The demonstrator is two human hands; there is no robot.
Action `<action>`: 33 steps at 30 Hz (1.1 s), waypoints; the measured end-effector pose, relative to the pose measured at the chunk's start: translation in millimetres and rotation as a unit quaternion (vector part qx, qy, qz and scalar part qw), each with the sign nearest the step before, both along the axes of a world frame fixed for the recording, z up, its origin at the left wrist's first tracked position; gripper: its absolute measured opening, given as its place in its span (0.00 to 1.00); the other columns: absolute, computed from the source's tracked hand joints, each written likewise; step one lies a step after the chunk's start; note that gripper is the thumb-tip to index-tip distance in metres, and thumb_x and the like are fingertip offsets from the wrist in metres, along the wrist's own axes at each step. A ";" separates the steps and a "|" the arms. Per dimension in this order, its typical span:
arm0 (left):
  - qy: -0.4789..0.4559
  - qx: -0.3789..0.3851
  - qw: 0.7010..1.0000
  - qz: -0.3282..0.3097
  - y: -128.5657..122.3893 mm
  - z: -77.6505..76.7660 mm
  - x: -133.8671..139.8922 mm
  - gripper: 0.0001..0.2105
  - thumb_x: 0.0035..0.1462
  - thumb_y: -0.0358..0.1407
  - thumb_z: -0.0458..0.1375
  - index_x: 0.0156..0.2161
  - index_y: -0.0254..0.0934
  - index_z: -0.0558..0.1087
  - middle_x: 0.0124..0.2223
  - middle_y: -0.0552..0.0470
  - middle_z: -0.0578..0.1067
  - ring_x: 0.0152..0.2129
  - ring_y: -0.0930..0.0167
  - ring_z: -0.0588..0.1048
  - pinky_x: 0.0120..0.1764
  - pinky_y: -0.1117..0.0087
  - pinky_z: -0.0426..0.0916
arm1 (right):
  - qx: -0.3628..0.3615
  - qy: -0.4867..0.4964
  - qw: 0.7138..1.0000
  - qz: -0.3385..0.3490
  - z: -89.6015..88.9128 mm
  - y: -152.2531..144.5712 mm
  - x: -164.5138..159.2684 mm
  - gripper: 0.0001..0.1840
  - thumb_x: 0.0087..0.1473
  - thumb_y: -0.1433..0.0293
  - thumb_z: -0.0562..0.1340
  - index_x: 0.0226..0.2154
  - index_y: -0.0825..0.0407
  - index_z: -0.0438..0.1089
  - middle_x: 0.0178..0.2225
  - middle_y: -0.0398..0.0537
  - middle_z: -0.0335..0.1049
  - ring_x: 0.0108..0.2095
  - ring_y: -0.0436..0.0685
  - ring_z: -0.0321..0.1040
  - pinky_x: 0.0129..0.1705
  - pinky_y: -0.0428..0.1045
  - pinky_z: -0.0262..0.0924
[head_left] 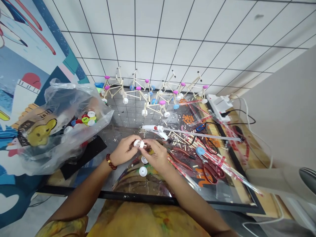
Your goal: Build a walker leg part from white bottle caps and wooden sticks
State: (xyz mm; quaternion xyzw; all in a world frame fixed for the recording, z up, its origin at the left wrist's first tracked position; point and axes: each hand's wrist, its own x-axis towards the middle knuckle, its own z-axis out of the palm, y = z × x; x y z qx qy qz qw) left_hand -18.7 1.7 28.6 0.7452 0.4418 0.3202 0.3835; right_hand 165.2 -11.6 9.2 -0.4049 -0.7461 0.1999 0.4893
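Both my hands meet over the near middle of the tabletop. A white round cap (pixel 136 143) is held between the fingers of my left hand (pixel 124 150), which wears a beaded bracelet. Touching that cap is a small white block-like piece (pixel 142 144), pinched by my right hand (pixel 156 154); its exact kind is hard to make out. Below the hands lie two loose white caps (pixel 143 171), one partly hidden. Just beyond my hands, a white glue gun (pixel 155 130) rests with a long clear glue stick (pixel 204 134) running out to the right.
Several stick frames (pixel 148 93) with coloured caps stand along the back wall. A plastic bag (pixel 61 138) of bottle caps lies left. Pliers (pixel 182 154), scissors (pixel 209 172) and bundled sticks (pixel 219 161) crowd the right, near a power strip (pixel 219 103). Wood scraps litter the surface.
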 end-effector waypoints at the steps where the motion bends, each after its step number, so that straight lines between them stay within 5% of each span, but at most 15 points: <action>1: 0.028 0.011 1.000 0.008 -0.4 -0.3 0.2 0.08 0.59 0.29 0.53 0.43 0.36 0.70 0.34 0.52 0.75 0.29 0.73 0.73 0.33 0.72 0.66 | 0.000 -0.007 1.000 0.006 -1.2 -0.4 -0.8 0.11 0.58 0.72 0.63 0.45 0.49 0.71 0.39 0.49 0.76 0.39 0.54 0.74 0.43 0.50 0.71; 6: 0.099 0.058 0.993 -0.034 2.7 0.9 -4.1 0.06 0.60 0.30 0.52 0.36 0.35 0.72 0.32 0.52 0.72 0.30 0.72 0.70 0.35 0.71 0.63 | -0.018 -0.057 0.998 0.029 -10.2 -1.1 -1.7 0.15 0.58 0.71 0.61 0.49 0.50 0.69 0.40 0.52 0.73 0.36 0.55 0.72 0.40 0.50 0.71; 11: -0.100 -0.162 0.979 -0.072 8.1 -5.6 -8.2 0.08 0.58 0.38 0.58 0.37 0.34 0.72 0.31 0.52 0.74 0.22 0.75 0.70 0.28 0.74 0.66 | -0.041 -0.043 0.997 0.057 -7.5 -1.9 0.6 0.14 0.60 0.68 0.61 0.49 0.48 0.70 0.42 0.52 0.72 0.37 0.54 0.72 0.40 0.49 0.71; 14: -0.154 -0.220 0.961 -0.065 9.4 -10.7 -9.0 0.10 0.54 0.40 0.62 0.34 0.33 0.71 0.29 0.52 0.73 0.20 0.77 0.69 0.26 0.75 0.65 | -0.044 -0.040 0.996 0.068 -0.5 -2.9 0.3 0.12 0.59 0.68 0.61 0.46 0.48 0.70 0.41 0.52 0.73 0.38 0.55 0.72 0.41 0.50 0.70; 21: -0.107 -0.219 0.961 -0.131 9.9 -5.2 -13.9 0.05 0.47 0.32 0.63 0.29 0.32 0.74 0.24 0.53 0.74 0.19 0.77 0.69 0.24 0.77 0.62 | -0.056 -0.043 0.994 0.088 8.5 -6.1 -1.9 0.08 0.42 0.73 0.63 0.30 0.49 0.69 0.25 0.40 0.69 0.24 0.50 0.66 0.29 0.44 0.61; 33: -0.078 -0.184 0.962 -0.185 4.4 8.3 -1.8 0.04 0.44 0.28 0.59 0.29 0.31 0.75 0.23 0.54 0.74 0.19 0.77 0.68 0.25 0.77 0.61 | -0.076 -0.157 0.973 0.151 37.9 -10.4 9.3 0.07 0.41 0.73 0.61 0.28 0.49 0.66 0.23 0.38 0.65 0.23 0.48 0.59 0.25 0.44 0.50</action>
